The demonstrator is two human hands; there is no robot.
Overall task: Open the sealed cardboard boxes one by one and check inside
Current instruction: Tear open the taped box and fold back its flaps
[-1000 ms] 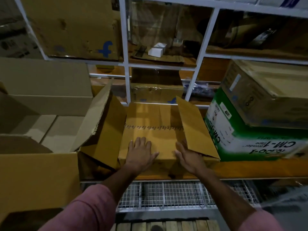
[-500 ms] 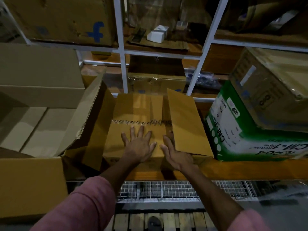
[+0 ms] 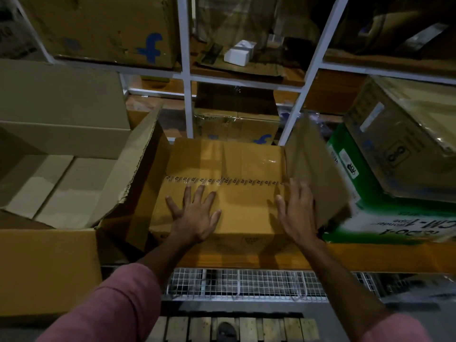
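A brown cardboard box (image 3: 241,164) sits on the orange shelf edge (image 3: 370,257) in front of me. A strip of printed tape (image 3: 222,180) runs across its inner flaps. My left hand (image 3: 195,215) lies flat on the near inner flap with fingers spread. My right hand (image 3: 296,213) is open, its fingers against the base of the right outer flap (image 3: 313,174). That flap stands raised and looks blurred. The left outer flap (image 3: 138,218) hangs folded out to the side. The box's contents are hidden under the inner flaps.
A large open box (image 3: 49,267) with a torn flap (image 3: 128,174) crowds the left. On the right a green-and-white tape carton (image 3: 370,218) carries a brown box (image 3: 407,149). White rack uprights (image 3: 183,70) and more boxes stand behind. Wire mesh (image 3: 246,282) lies below.
My right hand has moved right to the outer flap, and that flap has swung up from lying outward. My left hand stays flat on the near flap.
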